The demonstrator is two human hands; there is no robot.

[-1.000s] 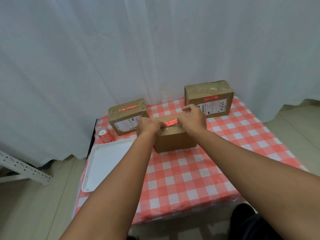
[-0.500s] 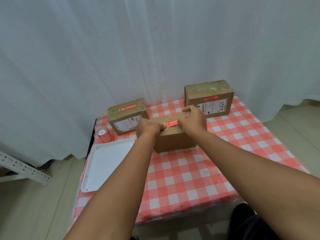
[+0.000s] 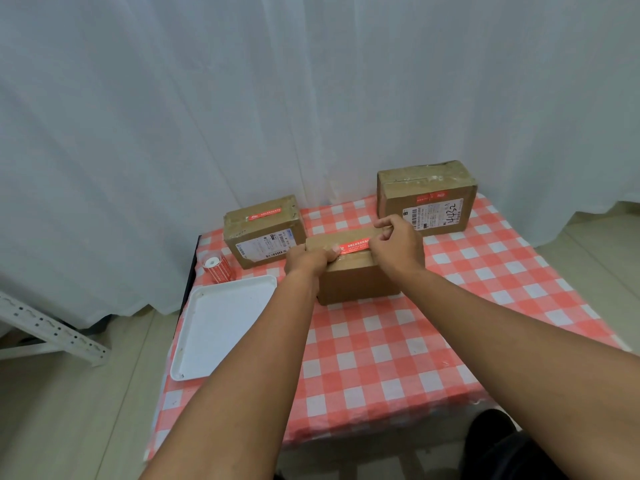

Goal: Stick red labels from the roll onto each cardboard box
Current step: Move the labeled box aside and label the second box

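Middle box on the table: left hand and right hand both pinch and press its red label down. Left box and right box behind already labelled, so nearly done.

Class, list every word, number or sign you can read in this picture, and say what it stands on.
"4432", handwritten, as far as it can be read: white shipping label on the right-hand brown cardboard box.
Barcode digits there: too small.
Left-hand box's white label: too blurred.
White print on all the red labels, including the middle box's red strip label: unreadable.
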